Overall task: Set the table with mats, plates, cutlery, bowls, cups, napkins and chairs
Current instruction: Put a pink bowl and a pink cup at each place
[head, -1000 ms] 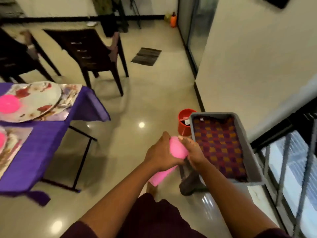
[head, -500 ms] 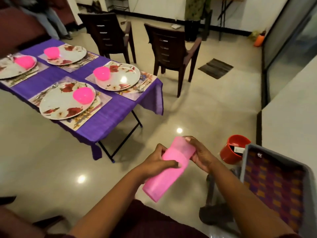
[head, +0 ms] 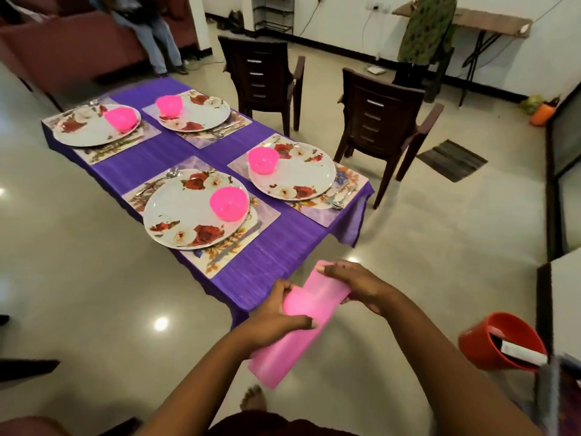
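Holding a stack of pink cups (head: 295, 322) in front of you, you have both hands on it: your left hand (head: 276, 319) wraps its fingers round the middle of the stack, and your right hand (head: 361, 286) grasps the upper end, thumb over the rim of the top cup. The stack tilts, its upper end to the far right and its lower end near you, and it hangs in the air just off the near corner of the table (head: 251, 278), which wears a purple cloth.

On that table you see four floral mats, each with a flowered plate on it and a pink bowl on the plate. The nearest plate (head: 188, 212) carries its bowl (head: 229, 203) on the right side; the plate to the right (head: 298, 174) has a bowl (head: 263, 160) on its left side. Cutlery (head: 339, 196) lies on the mat just right of that plate. Two more settings sit at the far left end.

Two dark chairs stand beyond the table on the far side, one (head: 264, 77) further away and one (head: 383, 127) to the right, both apart from the table edge. At the near right you have a red bucket (head: 490, 344) on the floor.
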Motion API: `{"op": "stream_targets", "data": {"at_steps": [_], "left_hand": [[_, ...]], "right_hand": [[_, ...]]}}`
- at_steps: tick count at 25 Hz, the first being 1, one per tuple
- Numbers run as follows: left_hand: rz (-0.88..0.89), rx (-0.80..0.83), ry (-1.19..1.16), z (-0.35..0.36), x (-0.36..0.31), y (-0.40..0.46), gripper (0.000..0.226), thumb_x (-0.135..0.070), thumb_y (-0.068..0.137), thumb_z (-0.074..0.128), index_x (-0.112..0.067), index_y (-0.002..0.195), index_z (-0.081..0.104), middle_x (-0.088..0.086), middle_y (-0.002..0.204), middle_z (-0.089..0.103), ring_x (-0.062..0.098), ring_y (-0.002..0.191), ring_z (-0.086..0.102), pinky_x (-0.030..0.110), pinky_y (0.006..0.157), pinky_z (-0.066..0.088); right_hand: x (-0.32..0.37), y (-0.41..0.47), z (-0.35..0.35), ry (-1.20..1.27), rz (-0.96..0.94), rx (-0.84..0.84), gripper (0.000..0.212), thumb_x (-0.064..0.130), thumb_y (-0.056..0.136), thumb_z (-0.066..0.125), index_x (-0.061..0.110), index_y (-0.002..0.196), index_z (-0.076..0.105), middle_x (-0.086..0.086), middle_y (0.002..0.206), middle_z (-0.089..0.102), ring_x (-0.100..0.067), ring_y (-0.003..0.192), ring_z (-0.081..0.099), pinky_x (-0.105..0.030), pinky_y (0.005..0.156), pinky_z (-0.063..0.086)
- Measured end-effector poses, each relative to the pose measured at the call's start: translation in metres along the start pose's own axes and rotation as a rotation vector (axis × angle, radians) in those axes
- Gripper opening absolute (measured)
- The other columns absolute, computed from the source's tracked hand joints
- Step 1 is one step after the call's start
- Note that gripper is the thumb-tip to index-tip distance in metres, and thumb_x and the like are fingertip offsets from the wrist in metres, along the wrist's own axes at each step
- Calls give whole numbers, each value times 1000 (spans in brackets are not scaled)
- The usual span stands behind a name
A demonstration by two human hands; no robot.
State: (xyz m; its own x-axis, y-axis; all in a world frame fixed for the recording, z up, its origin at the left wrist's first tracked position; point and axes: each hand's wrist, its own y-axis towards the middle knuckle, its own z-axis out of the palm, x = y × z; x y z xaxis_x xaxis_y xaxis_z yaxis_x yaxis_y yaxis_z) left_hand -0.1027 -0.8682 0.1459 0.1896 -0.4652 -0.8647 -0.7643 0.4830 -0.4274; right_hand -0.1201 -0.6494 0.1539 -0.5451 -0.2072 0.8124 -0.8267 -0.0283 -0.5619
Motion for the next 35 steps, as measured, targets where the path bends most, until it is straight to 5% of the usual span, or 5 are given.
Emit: {"op": "stream_targets", "data": {"at_steps": [5, 10, 15, 22, 35], "left_hand": [[-101, -52, -149, -87, 23, 19, 73, -53, 61, 77, -38, 120, 35, -6, 117, 48, 19, 103, 56, 40, 88, 53], [-121, -149, -346, -126, 36, 30, 82, -52, 57, 79, -36, 124, 35, -1, 122, 50, 22, 107, 57, 43, 88, 55], [-185, -253, -493, -153, 50, 31, 86, -49, 59, 77, -35, 129, 29, -2, 119, 49, 23, 105, 58, 41, 83, 57], [-221, -389, -610, -168, 48, 50, 83, -48, 60, 76, -35, 129, 31, 0, 120, 52, 27, 107, 58, 47, 88, 56], [-244, -348, -617, -153, 46, 71, 83, -50, 59, 76, -37, 130, 33, -2, 123, 51, 24, 108, 57, 38, 82, 58]], "right_hand": [[74, 76, 43, -99, -169, -238, 43, 49, 75, 77, 20, 105, 65, -1, 106, 66, -18, 93, 63, -30, 73, 51], [115, 140, 60, -538, -408, -462, 69, 48, 70, 81, 21, 125, 51, -2, 121, 54, -23, 110, 51, -41, 91, 48], [155, 201, 63, -579, -386, -430, 88, 28, 65, 89, 17, 137, 39, -13, 134, 44, -33, 119, 49, -45, 98, 47], [165, 256, 79, -698, -417, -291, 98, 28, 62, 90, 16, 142, 34, -10, 139, 46, -31, 126, 46, -47, 101, 45], [152, 275, 82, -859, -356, -282, 104, 48, 65, 85, 18, 146, 26, -11, 143, 38, -32, 129, 43, -46, 98, 45]]}}
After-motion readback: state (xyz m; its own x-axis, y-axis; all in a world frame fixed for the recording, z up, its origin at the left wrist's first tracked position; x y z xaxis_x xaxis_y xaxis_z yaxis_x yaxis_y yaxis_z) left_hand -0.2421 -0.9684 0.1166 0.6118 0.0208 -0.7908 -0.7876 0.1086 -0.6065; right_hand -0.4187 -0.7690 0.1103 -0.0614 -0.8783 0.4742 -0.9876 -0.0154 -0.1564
